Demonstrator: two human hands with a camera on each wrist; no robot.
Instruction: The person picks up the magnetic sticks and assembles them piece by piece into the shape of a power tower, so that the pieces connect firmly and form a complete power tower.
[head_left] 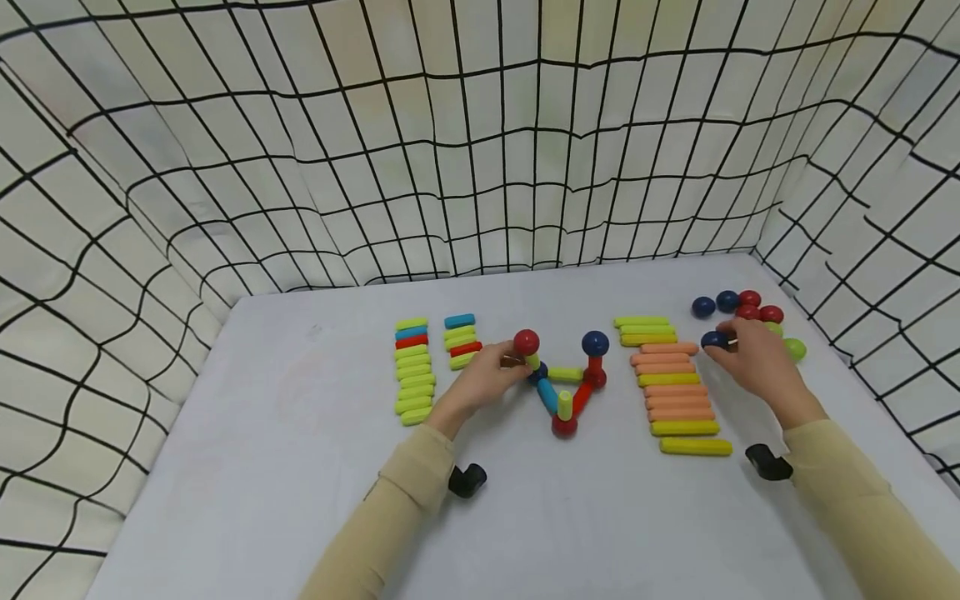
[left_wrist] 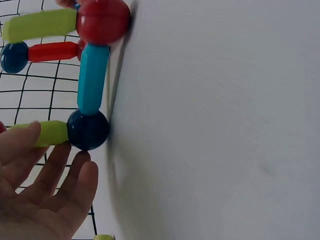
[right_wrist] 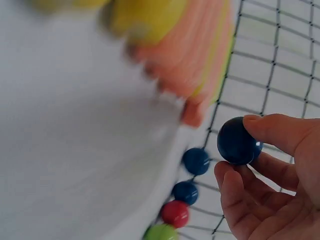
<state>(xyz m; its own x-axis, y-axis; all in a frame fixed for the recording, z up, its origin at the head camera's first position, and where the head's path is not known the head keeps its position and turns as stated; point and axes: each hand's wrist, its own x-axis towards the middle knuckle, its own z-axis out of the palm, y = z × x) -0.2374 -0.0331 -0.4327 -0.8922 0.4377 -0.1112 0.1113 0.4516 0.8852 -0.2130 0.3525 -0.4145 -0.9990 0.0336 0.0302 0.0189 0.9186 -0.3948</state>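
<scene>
Pinching a dark blue ball (head_left: 713, 339), the right hand (head_left: 757, 364) is at frame right; the left hand (head_left: 487, 379) pinches a green upright (left_wrist: 54, 133) of the structure (head_left: 596, 378) mid-frame. Its triangular base (head_left: 548, 396) looks joined, two uprights (head_left: 595, 364) ball-topped, the lowest upright (head_left: 565, 405) bare; loose sticks (head_left: 678, 379) and balls (head_left: 747, 312) at right lie unattached.

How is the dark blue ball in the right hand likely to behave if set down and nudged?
The dark blue ball would probably roll, given its rounded shape. Its glossy surface suggests it may be slippery. It also seems stiff: the right hand pinches it without visibly denting it.
</scene>
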